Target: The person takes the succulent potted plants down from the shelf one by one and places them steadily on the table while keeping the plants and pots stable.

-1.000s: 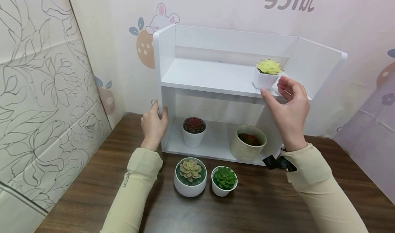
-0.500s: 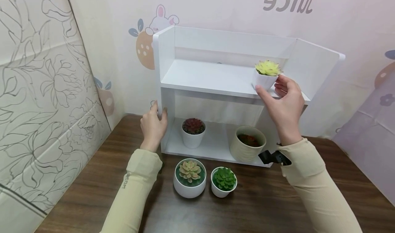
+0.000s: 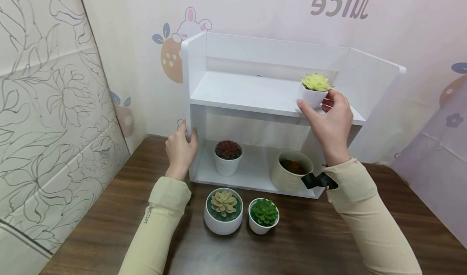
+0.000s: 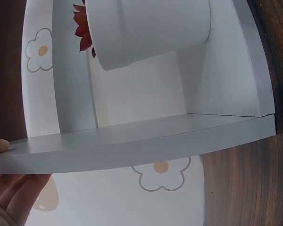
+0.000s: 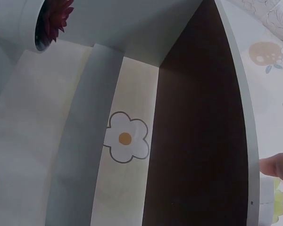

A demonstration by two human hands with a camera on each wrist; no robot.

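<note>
My right hand (image 3: 330,125) is at the upper board of a white two-tier shelf (image 3: 248,90). Its thumb and fingers hold a small white pot with a yellow-green succulent (image 3: 315,83) near that board's right front edge. In the right wrist view, the thumb (image 5: 279,167) and part of the succulent's leaves (image 5: 279,202) show beyond the board. My left hand (image 3: 180,150) grips the shelf's left side panel (image 4: 132,153), thumb on the inner face and fingers on the outer.
On the lower board stand a white pot with a dark red succulent (image 3: 228,157) and a wider cream pot (image 3: 288,178). In front, on the brown wooden table (image 3: 120,210), sit a white bowl with a pale succulent (image 3: 223,222) and a green succulent (image 3: 264,214).
My right hand has moved left and closed its thumb and fingers around the yellow-green succulent's pot. My left hand has stayed on the side panel.
</note>
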